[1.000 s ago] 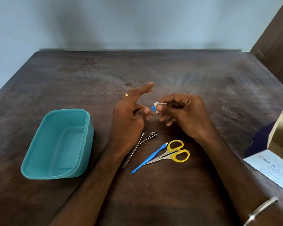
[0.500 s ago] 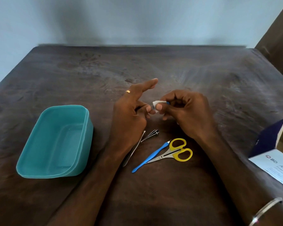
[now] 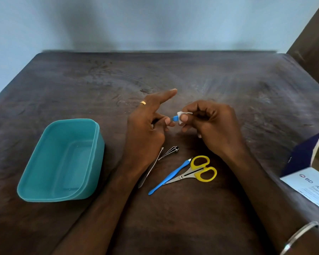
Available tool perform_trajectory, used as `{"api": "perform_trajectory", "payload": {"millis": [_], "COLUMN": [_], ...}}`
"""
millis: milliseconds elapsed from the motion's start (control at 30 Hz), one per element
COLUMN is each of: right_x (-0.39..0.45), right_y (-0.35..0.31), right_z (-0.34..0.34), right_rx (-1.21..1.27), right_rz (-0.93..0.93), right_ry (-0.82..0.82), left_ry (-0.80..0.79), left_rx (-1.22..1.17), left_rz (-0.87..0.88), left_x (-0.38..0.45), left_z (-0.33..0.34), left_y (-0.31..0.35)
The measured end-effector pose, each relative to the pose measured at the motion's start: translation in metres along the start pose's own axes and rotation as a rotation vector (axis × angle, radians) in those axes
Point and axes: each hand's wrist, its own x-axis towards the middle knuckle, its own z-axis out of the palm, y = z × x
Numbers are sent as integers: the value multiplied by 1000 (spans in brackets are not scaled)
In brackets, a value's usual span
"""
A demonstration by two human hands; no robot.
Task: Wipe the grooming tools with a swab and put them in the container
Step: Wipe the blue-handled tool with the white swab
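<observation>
- Blue-handled small tool (image 3: 175, 118) is mid-wipe: left hand (image 3: 145, 129) pinches one end, index finger straight, while right hand (image 3: 213, 124) curls round the white swab (image 3: 182, 115) wrapped on it.
- Teal container (image 3: 63, 161), near the table's (image 3: 228, 80) left edge, holds nothing yet.
- Scissors (image 3: 195, 172), blue stick tool (image 3: 170, 176), metal file (image 3: 151, 167) and clipper (image 3: 170, 151) lie near the front edge, apparently unwiped.

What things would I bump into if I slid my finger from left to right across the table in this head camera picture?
Teal container → left hand → white swab → right hand → box of alcohol swabs. The tools lying below the hands overlap that stretch, so I leave them out.
</observation>
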Motion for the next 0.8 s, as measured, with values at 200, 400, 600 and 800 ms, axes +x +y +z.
{"api": "perform_trajectory", "payload": {"millis": [200,400,600,800], "right_x": [1,-1,-1,1], "right_y": [-1,-5,-2,3], "right_z": [-4,-6,-6,-6], "right_rx": [145,450,400,120], "right_rz": [76,166,67,-89], "right_ry": [26,-21,-4,52], "left_ry": [68,121,143,88], "left_rx": [272,388,362,138], "left_rz": [82,217,195,-24], "left_x": [-1,-2,-3,-4], "left_z": [-3,-8,-6,-1], "left_y": [-1,-2,2,5]}}
